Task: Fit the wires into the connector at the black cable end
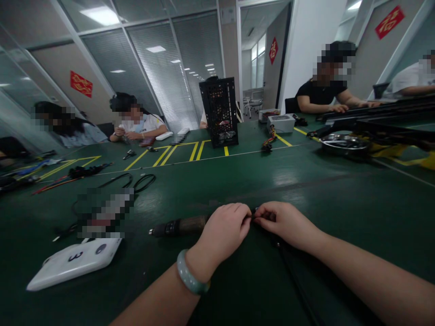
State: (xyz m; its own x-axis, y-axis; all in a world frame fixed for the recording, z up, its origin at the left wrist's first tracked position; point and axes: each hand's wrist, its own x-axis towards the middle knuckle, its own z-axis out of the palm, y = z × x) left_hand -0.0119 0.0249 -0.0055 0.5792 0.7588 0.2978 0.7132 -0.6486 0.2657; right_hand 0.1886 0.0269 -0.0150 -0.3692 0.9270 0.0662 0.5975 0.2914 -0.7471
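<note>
Both of my hands meet over the green table, fingertips pinched together. My left hand (227, 231), with a pale green bangle (190, 274) on its wrist, is closed on something small and dark. My right hand (283, 222) pinches at the same spot; what the fingers hold is mostly hidden. Beneath and left of my left hand lies an electric screwdriver (190, 225), its metal tip pointing left and its rear end hidden by the hand. A black cord (292, 267) runs from under my right hand toward the table's near edge.
At left lie a white plastic device (76, 262) marked 3 and black cables (144, 181). Farther back stand a black computer case (222, 113) and a power supply (281, 123). A metal bowl (345, 144) sits at right near black frames. Several people sit around the table.
</note>
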